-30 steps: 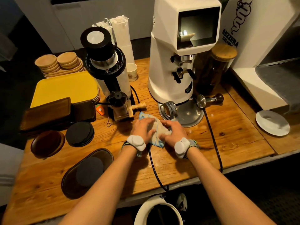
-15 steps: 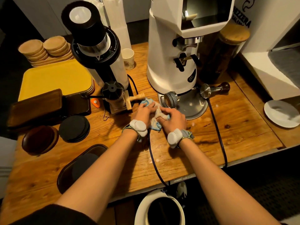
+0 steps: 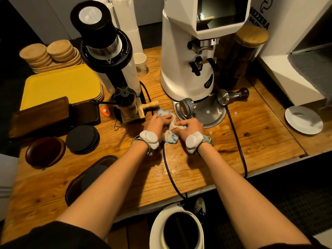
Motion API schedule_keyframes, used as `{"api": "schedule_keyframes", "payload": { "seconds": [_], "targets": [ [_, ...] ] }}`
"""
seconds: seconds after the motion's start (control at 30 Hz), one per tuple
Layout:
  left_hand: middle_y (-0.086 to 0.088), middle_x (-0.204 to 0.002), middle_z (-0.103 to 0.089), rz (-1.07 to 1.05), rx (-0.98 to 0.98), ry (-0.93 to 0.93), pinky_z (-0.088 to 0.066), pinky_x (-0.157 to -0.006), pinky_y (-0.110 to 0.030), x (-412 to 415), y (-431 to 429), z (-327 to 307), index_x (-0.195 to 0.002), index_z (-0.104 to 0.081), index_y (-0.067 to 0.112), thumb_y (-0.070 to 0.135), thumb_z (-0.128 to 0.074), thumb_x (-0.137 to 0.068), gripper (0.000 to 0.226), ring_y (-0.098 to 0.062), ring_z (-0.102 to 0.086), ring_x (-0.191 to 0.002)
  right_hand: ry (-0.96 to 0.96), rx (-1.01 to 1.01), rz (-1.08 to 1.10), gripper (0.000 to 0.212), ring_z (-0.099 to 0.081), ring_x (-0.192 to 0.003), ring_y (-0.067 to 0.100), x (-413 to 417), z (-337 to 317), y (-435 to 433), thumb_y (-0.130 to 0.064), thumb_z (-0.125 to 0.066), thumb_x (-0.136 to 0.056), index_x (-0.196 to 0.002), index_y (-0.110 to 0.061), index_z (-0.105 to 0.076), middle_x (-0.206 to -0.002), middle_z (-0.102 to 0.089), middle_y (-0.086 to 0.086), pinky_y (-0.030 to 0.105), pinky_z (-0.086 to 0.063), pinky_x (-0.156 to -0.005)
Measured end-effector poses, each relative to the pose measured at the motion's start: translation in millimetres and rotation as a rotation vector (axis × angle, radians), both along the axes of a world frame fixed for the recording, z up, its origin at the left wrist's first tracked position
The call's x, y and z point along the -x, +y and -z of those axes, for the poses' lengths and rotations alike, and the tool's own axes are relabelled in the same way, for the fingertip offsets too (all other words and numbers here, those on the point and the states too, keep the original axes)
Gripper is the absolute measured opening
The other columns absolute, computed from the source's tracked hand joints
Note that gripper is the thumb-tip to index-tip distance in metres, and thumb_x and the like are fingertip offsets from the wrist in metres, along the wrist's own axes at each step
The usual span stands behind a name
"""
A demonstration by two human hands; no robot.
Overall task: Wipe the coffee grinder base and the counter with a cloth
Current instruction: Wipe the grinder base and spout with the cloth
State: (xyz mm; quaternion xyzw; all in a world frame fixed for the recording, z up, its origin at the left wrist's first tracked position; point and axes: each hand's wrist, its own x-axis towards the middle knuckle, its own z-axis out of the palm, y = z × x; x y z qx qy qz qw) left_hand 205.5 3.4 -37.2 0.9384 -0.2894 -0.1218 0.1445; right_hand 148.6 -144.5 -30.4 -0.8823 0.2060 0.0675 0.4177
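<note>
- The left hand [image 3: 159, 124] and the right hand [image 3: 190, 127] lie side by side, palms down, pressing a bunched cloth [image 3: 169, 135] on the wooden counter [image 3: 260, 141].
- Each wrist carries a white device on a strap.
- Just beyond the right hand's fingertips is the round metal base [image 3: 210, 112] of the white coffee grinder [image 3: 186, 69]; a knurled knob [image 3: 186, 106] stands at its near edge.
- Past the left hand stands a black grinder [image 3: 107, 51] with a wooden-handled tool [image 3: 151, 105] beside it.
- A black cable [image 3: 167, 168] runs between the forearms to the counter edge.
- Farther right of the right hand lie a tamper [image 3: 233, 95] and a white plate [image 3: 303, 120].
- Left of the left hand sit dark coasters [image 3: 82, 139] and a yellow tray [image 3: 61, 85].
</note>
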Motion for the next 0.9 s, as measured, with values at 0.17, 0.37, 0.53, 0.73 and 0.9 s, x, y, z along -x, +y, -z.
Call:
{"api": "schedule_keyframes", "payload": {
  "seconds": [0.17, 0.37, 0.53, 0.73, 0.9],
  "targets": [
    [0.002, -0.139, -0.054, 0.087, 0.065, -0.014, -0.030, -0.094, -0.029, 37, 8, -9, -0.125, -0.064, 0.019, 0.013, -0.055, -0.092, 0.034, -0.031, -0.050, -0.111, 0.022, -0.028, -0.005, 0.030, -0.068, -0.094, 0.013, 31, -2, 3, -0.033, -0.086, -0.063, -0.093, -0.030, -0.079, -0.097, -0.077, -0.009, 0.028, -0.055, -0.084],
    [0.004, -0.141, -0.053, 0.108, 0.043, 0.082, -0.041, -0.104, -0.039, 66, 15, -6, -0.121, -0.067, 0.022, 0.019, -0.065, -0.087, 0.034, -0.024, -0.047, -0.126, 0.105, -0.076, -0.018, 0.031, -0.068, -0.091, 0.012, 60, -1, -1, -0.022, -0.091, -0.059, -0.088, -0.025, -0.081, -0.093, -0.076, -0.008, 0.027, -0.054, -0.079],
    [0.003, -0.137, -0.052, 0.055, 0.088, 0.002, -0.044, -0.097, -0.033, 85, 14, -4, -0.118, -0.062, 0.018, 0.015, -0.064, -0.086, 0.033, -0.020, -0.050, -0.124, 0.066, -0.077, 0.020, 0.029, -0.067, -0.089, 0.014, 79, -2, 4, -0.020, -0.091, -0.057, -0.083, -0.024, -0.078, -0.089, -0.074, -0.007, 0.033, -0.056, -0.082],
    [-0.007, -0.140, -0.048, 0.074, 0.137, 0.088, -0.038, -0.108, -0.035, 69, 7, -8, -0.127, -0.056, 0.010, 0.005, -0.066, -0.081, 0.046, -0.026, -0.045, -0.129, -0.012, -0.100, 0.022, 0.045, -0.069, -0.077, 0.015, 72, -7, 9, -0.017, -0.085, -0.059, -0.092, -0.031, -0.058, -0.082, -0.069, -0.009, 0.042, -0.060, -0.073],
    [-0.007, -0.139, -0.046, 0.011, 0.155, 0.102, -0.049, -0.097, -0.041, 57, 1, -13, -0.125, -0.059, 0.014, 0.003, -0.065, -0.080, 0.046, -0.029, -0.049, -0.123, -0.028, -0.058, 0.002, 0.036, -0.069, -0.079, 0.016, 58, -9, 6, -0.020, -0.082, -0.060, -0.090, -0.031, -0.064, -0.077, -0.071, -0.007, 0.039, -0.059, -0.075]
  ]
}}
